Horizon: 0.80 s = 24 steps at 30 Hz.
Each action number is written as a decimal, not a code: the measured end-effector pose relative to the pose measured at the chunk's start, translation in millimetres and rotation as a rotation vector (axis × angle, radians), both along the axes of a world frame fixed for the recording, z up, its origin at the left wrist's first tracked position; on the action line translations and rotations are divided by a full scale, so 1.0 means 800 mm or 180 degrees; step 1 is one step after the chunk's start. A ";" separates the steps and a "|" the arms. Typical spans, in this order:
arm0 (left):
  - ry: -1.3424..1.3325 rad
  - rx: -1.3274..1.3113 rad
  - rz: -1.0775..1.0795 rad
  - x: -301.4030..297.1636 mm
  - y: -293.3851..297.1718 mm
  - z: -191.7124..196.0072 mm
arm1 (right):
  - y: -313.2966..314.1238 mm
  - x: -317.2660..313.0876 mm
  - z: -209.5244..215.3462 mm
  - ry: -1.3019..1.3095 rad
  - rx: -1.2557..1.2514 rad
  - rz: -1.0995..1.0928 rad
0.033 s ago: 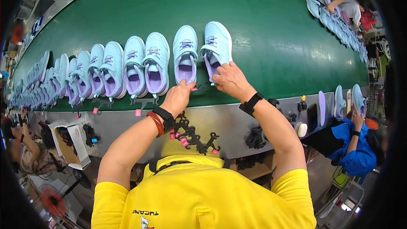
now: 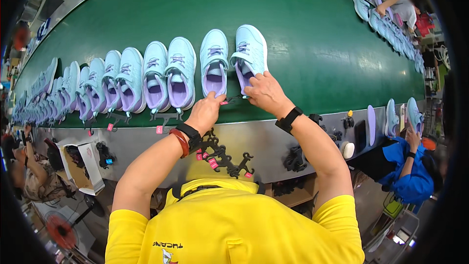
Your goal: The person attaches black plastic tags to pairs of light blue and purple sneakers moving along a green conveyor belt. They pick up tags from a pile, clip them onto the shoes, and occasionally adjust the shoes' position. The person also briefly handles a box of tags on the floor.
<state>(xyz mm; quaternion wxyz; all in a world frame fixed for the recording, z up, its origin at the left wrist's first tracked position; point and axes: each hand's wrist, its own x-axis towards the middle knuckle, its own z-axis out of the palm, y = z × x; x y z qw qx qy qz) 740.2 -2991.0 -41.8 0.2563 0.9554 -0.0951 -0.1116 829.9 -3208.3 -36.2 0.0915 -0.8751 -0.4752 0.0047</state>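
Note:
Two light blue sneakers with lilac linings stand side by side before me, toes pointing away. My left hand (image 2: 205, 111) is closed at the heel of the left sneaker (image 2: 214, 51). My right hand (image 2: 268, 95) grips the heel of the right sneaker (image 2: 251, 44), thumb by its opening. Between the two heels runs a small black plastic shoe hanger (image 2: 236, 99) with a pink tag, partly hidden by my fingers. Several loose black hangers (image 2: 220, 155) with pink tags lie on the metal ledge close to my body.
A long row of matching sneakers (image 2: 129, 78) stretches left along the green belt (image 2: 312, 58), some joined by hangers. More black hangers (image 2: 295, 159), a white rounded object (image 2: 348, 150) and a lilac insole (image 2: 371, 124) lie right on the metal ledge. Co-workers handle shoes at right.

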 end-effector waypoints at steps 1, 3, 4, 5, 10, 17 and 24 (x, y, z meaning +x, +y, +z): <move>0.0116 -0.0143 0.0001 0.000 -0.002 -0.002 | -0.003 -0.003 -0.004 -0.0022 -0.0125 -0.0095; -0.0100 -0.0910 0.0078 -0.006 0.008 -0.028 | 0.019 -0.007 -0.008 -0.0146 -0.0184 -0.0029; 0.0386 -0.1158 0.0111 -0.002 -0.003 -0.009 | 0.018 -0.008 -0.010 -0.0087 -0.0086 -0.0185; 0.0228 -0.0869 -0.0202 0.003 -0.001 0.000 | 0.010 -0.004 -0.024 -0.0143 0.0428 -0.0183; 0.0571 -0.0512 -0.0370 0.011 -0.003 -0.034 | -0.014 -0.022 -0.075 0.0280 0.0184 -0.0646; -0.0965 -0.0191 -0.0144 0.007 0.137 0.070 | 0.000 -0.019 0.031 0.0672 0.0750 -0.1075; -0.1339 0.1758 0.1968 -0.046 0.540 0.134 | 0.024 -0.017 0.069 0.0885 0.0988 -0.1373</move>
